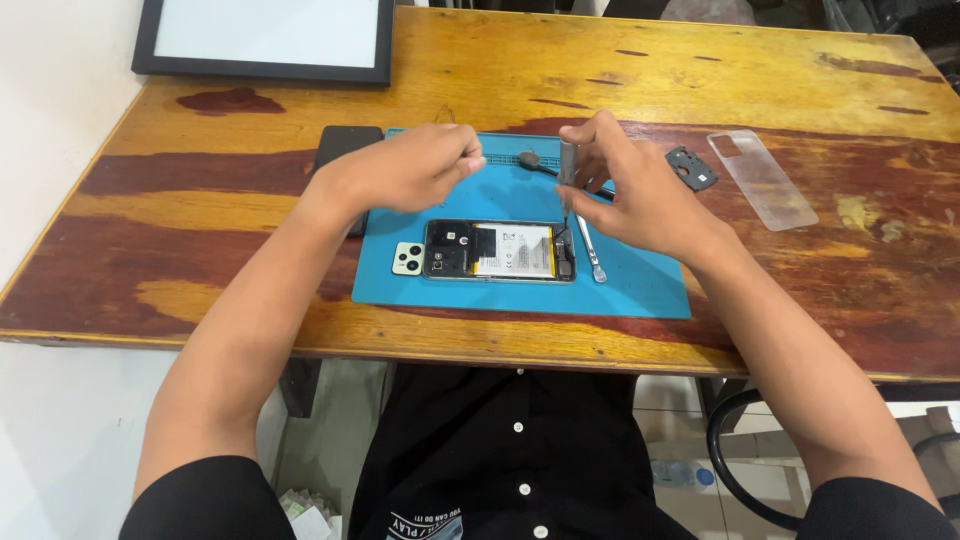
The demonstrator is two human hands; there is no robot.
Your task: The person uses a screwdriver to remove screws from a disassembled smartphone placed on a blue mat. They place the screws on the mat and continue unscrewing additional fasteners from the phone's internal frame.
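An opened phone (497, 250) with its back cover off lies on a blue work mat (640, 285), its battery and boards showing. My right hand (630, 190) holds a slim grey screwdriver (567, 175) upright, its tip down at the phone's right end. My left hand (410, 168) hovers closed over the mat's upper left, above the phone. A small pale camera piece (408, 258) sits by the phone's left end. A metal pry tool (590, 250) lies on the mat just right of the phone.
A dark phone-shaped slab (345, 145) lies left of the mat. A black plastic part (691, 168) and a clear phone case (762, 180) rest on the wooden table (200, 230) to the right. A black-framed board (265, 40) sits at the far left corner.
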